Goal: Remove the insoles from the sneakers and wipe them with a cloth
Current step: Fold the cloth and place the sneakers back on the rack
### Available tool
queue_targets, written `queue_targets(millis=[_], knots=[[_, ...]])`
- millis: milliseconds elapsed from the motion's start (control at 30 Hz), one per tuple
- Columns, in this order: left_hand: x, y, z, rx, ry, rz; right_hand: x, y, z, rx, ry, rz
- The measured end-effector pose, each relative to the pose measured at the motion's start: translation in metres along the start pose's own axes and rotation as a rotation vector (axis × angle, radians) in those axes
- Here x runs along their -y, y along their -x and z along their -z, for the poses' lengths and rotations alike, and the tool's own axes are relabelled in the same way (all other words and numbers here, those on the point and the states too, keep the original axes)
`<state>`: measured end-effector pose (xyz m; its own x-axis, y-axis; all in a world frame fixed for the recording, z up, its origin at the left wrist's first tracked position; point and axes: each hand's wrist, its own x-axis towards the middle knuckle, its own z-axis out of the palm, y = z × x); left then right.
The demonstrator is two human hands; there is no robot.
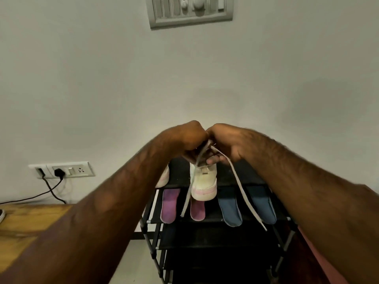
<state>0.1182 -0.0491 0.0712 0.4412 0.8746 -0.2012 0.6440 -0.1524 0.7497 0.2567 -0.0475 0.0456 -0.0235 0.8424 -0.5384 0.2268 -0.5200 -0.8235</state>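
Black fabric shelf (212,212); left hand (189,138), right hand (227,143) pinch flat white laces (239,182).

— What fills the upper frame?
— A plain pale grey wall (102,78), with a grey switch panel with round dials (189,10) at top centre.
— And lower down?
— At lower left, a white socket plate (82,170) above a brown wooden tabletop (26,220); at bottom centre, a black tiered fabric-shelf rack (205,238).

white pink-trimmed lace-up sneaker (203,181): lifted, laces dangling. its twin (164,177), two purple insoles (169,206), two blue insoles (229,210): on black fabric rack (213,217).
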Motion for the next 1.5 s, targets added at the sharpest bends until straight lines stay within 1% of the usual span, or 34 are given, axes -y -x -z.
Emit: queue_targets(millis=[67,100,133,233,267,300,433,533,633,733,833,867,900,1033,1100,1200,1267,1367,1500], knots=[[-0.008,0.011,-0.003,0.031,0.043,-0.058,0.002,0.005,-0.001,-0.019,0.0,-0.011],[-0.007,0.016,-0.001,0.021,0.084,-0.079,0.002,0.009,-0.001,-0.031,0.003,0.001],[-0.005,0.021,0.002,-0.032,0.122,-0.103,0.005,0.016,-0.002,-0.042,0.012,0.015],[0.011,0.023,0.013,-0.308,0.152,-0.127,0.015,0.036,-0.002,-0.078,0.007,0.049],[0.02,0.02,0.013,-0.356,0.129,-0.108,0.019,0.043,-0.002,-0.11,0.023,0.076],[0.027,0.016,0.011,-0.367,0.096,-0.088,0.026,0.051,-0.001,-0.149,0.065,0.116],[0.048,-0.01,-0.019,-0.278,-0.015,-0.047,0.055,0.089,0.0,-0.235,0.229,0.235],[0.047,-0.029,-0.043,-0.242,-0.012,-0.057,0.077,0.12,0.004,-0.278,0.325,0.292],[0.044,-0.044,-0.054,-0.293,0.029,-0.093,0.1,0.147,0.009,-0.316,0.411,0.369],[0.047,-0.049,-0.058,-0.361,-0.039,-0.111,0.119,0.17,0.015,-0.362,0.453,0.437],[0.05,-0.053,-0.056,-0.354,-0.052,-0.119,0.137,0.191,0.025,-0.419,0.49,0.509],[0.05,-0.053,-0.054,-0.335,-0.014,-0.122,0.143,0.198,0.028,-0.442,0.507,0.535],[0.051,-0.054,-0.053,-0.312,0.073,-0.13,0.148,0.202,0.032,-0.466,0.523,0.558],[0.06,-0.047,-0.045,-0.17,0.549,-0.127,0.148,0.199,0.042,-0.542,0.484,0.607],[0.064,-0.044,-0.042,-0.124,0.64,-0.152,0.142,0.189,0.044,-0.556,0.435,0.614],[0.055,-0.034,-0.036,-0.173,0.489,-0.128,0.134,0.175,0.042,-0.555,0.406,0.635],[0.054,-0.038,-0.032,-0.211,0.418,-0.144,0.131,0.165,0.039,-0.545,0.426,0.637],[0.065,-0.045,-0.032,-0.18,0.357,-0.16,0.121,0.146,0.034,-0.513,0.457,0.617],[0.082,-0.05,-0.035,-0.134,0.352,-0.138,0.101,0.109,0.027,-0.452,0.486,0.557]])
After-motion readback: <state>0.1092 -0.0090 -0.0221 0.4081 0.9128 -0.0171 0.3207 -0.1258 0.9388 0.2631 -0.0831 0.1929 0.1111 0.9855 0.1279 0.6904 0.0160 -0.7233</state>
